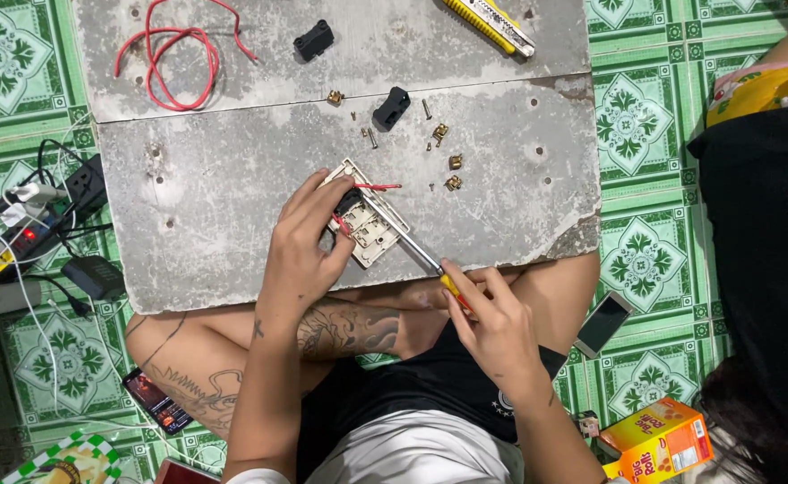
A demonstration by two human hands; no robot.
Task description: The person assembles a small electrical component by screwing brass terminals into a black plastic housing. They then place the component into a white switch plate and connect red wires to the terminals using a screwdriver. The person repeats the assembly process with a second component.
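Switch plate (369, 229): left hand (300, 246) clenched around it on board (232, 206). Right hand (492, 327) fingers grasp screwdriver (421, 255), tip in plate. Loose screws (443, 161) nearby. Step: terminal screw work; calls for steady tip.

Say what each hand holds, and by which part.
Left hand grips the white switch frame at its near end; right hand holds the screwdriver by its handle.
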